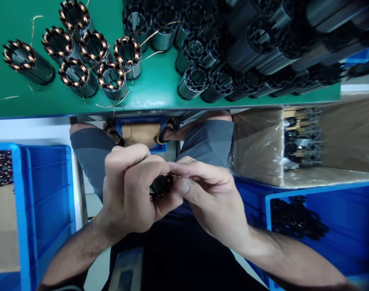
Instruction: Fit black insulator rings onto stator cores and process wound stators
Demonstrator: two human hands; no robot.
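Observation:
Above my lap, my left hand is closed around a motor stator, a dark slotted cylinder with copper showing at its rim. Most of its body is hidden behind the fingers. My right hand pinches thin copper wire between thumb and forefinger, right beside the stator's rim. Ahead on the green table, several stators with copper windings stand at the left, some with loose wire ends sticking out. More stators without visible copper are packed together at the right.
A blue crate at the left holds copper-wound parts. On the right, a plastic-lined carton contains metal and black parts, and a blue bin below it holds black pieces. A blue tray lies between my feet under the table edge.

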